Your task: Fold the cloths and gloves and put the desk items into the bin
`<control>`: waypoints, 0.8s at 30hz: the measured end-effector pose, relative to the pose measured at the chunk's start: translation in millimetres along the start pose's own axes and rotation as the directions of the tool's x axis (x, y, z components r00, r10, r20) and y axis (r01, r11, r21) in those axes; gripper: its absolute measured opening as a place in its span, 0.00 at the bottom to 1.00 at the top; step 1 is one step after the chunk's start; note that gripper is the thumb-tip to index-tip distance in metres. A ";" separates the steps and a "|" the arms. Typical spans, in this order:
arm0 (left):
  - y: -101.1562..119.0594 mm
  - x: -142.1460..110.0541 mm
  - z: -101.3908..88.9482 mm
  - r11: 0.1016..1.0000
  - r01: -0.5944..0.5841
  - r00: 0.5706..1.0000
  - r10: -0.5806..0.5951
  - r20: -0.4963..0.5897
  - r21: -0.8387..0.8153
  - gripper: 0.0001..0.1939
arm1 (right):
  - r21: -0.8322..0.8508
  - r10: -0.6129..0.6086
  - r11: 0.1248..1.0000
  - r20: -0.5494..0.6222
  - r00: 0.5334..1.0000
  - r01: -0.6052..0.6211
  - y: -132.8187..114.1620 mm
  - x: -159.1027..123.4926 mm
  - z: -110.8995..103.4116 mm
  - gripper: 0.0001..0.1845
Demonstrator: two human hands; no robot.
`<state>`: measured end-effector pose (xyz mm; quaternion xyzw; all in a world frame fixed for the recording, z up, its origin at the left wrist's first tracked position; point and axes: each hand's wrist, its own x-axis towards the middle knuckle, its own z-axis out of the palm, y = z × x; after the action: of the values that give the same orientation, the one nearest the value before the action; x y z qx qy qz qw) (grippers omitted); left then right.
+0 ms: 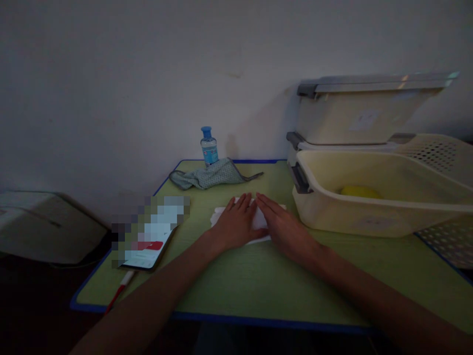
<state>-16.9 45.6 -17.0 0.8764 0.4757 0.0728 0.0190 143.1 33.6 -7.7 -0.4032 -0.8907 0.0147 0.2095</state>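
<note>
1. While both hands rest on the white sheet (260, 221), it lies flat on the table (240, 291), partly covered.
2. The left hand (236, 226) is palm down over the sheet's left part, fingers slightly spread, thumb reaching toward the right hand.
3. The right hand (287, 232) slants over its right part, fingers together; the fingertips of both hands nearly meet.
4. Right of the sheet, the open cream tub (343, 217) holds a yellow thing (360, 191).
5. Farther back right, the box (332, 118) wears a lid (369, 83); its contents are hidden.
6. Beyond the sheet are a rag (218, 175) and bottle (210, 152); left, a phone (148, 257).
</note>
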 end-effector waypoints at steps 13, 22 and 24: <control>5.1 0.3 -1.1 0.999 -0.040 0.999 0.040 0.004 0.005 0.41 | -0.056 0.035 0.998 0.166 0.986 -0.026 8.3 -0.7 9.8 0.29; -19.1 -14.1 -3.9 0.984 -0.123 0.992 0.117 -0.057 -0.130 0.29 | -0.124 0.015 0.992 0.137 0.991 0.002 13.5 -9.5 8.4 0.27; -25.5 -16.6 -10.1 0.974 -0.100 0.988 0.074 -0.137 -0.201 0.23 | -0.119 0.007 0.993 0.138 0.990 0.010 13.5 -9.5 7.3 0.27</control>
<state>-48.4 45.3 -11.4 0.8831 0.4268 0.1791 0.0765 155.5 36.9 -20.4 -0.4123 -0.9027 -0.0110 0.1227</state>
